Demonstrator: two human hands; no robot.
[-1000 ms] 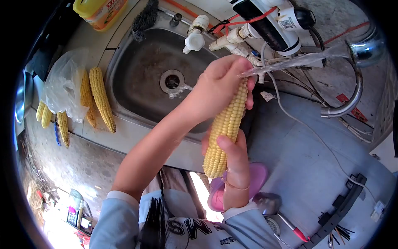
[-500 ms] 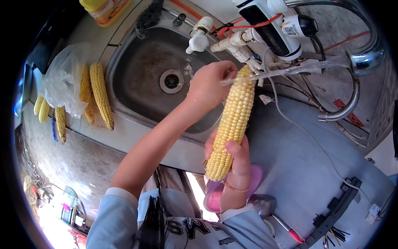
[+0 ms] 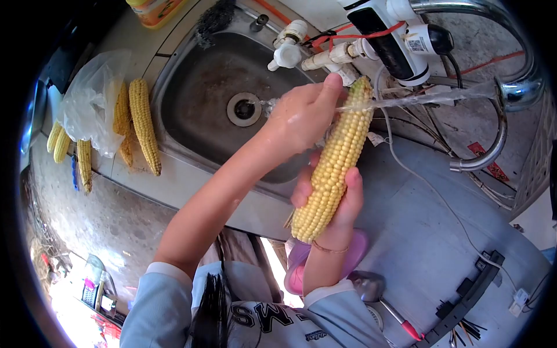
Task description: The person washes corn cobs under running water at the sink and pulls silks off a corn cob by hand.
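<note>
A yellow corn cob (image 3: 333, 165) is tilted in front of me, its greenish tip up and to the right. My right hand (image 3: 333, 200) is wrapped round its lower half, thumb on one side and fingers on the other. My left hand (image 3: 301, 119) is against the cob's upper left side, fingers curled and partly hidden behind it, thumb raised. A stream of water (image 3: 429, 98) from the metal faucet (image 3: 519, 93) crosses the cob near its tip and reaches my left hand.
Beyond my left arm is a metal sink (image 3: 200, 87) with a drain (image 3: 244, 109). Several cobs (image 3: 144, 124) and a clear plastic bag (image 3: 90, 110) lie on its left ledge. White pipes (image 3: 333, 56) stand behind. A ladle (image 3: 368, 286) and a power strip (image 3: 464, 296) are at the lower right.
My left hand first covered the cob's tip, then came off to its left side, leaving the tip exposed. The cob now leans more to the right, with my right hand still round it.
</note>
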